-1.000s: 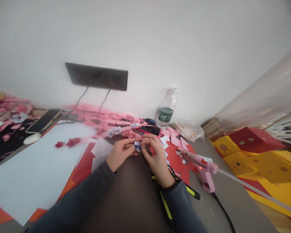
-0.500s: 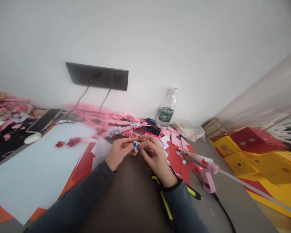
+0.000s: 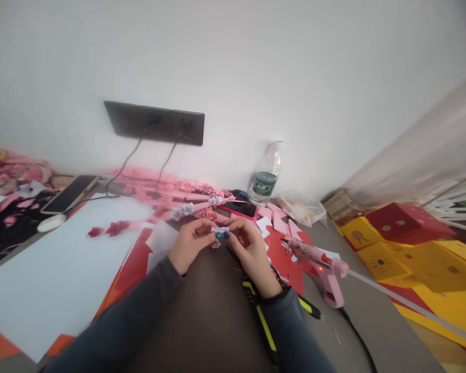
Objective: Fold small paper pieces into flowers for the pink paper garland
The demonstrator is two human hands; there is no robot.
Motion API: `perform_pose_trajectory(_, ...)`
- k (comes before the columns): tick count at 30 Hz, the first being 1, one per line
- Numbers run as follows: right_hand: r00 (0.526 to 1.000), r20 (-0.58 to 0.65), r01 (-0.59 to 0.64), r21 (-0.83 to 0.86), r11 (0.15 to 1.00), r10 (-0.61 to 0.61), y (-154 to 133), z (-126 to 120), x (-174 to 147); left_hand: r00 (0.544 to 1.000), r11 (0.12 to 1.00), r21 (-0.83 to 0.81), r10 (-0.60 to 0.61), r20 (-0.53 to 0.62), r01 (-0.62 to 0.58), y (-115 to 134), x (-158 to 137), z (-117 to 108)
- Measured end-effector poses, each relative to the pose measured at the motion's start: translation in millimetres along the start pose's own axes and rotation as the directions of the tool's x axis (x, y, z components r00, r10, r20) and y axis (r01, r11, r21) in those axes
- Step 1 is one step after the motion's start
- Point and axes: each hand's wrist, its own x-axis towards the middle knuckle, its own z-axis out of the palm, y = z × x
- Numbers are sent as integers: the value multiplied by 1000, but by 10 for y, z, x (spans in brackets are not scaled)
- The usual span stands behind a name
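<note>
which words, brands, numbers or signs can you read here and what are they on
Nothing is sharp enough to quote.
Bottle: white characters on its green label, too blurred to read surely.
Yellow box: a dark sun-like mark, not lettering.
Glue gun: no lettering can be made out.
White paper piece between left hand and right hand: no writing visible.

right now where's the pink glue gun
In the head view, the pink glue gun is on the table, to the right of the right hand, its front end over red paper, with yellow boxes farther right.
</note>
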Motion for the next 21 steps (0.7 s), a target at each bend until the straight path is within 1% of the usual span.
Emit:
perform_pose_trajectory(2, 1000, -8, 2, -7, 1000, -2, -4, -6, 8, 1000, 1000, 2, 8, 2, -8, -9, 2, 1)
perform_pose_trajectory(6, 1000, 17, -11, 12, 1000, 11, -16, -12, 14, 1000, 1000, 7, 5, 2, -5, -19, 7, -7)
perform_pose_trajectory(10, 999, 26, -23, 32, 999, 22, -22, -10, 14, 999, 998, 70, 0, 42, -3, 4, 2, -12)
perform_pose_trajectory(14, 999, 36, -19, 45, 999, 17, -36, -5, 18, 997, 986, 160, 44, 67, -55, 39, -7, -20)
perform_pose_trajectory(16, 999, 40, -23, 60, 998, 21, -37, -1, 19, 997, 983, 173, 55, 62, -65, 42, -8, -22)
perform_pose_trajectory(21, 998, 40, -42, 109, 993, 38, -26, -2, 17, 996, 994, 107, -36, 83, 27, 23, -6, -9)
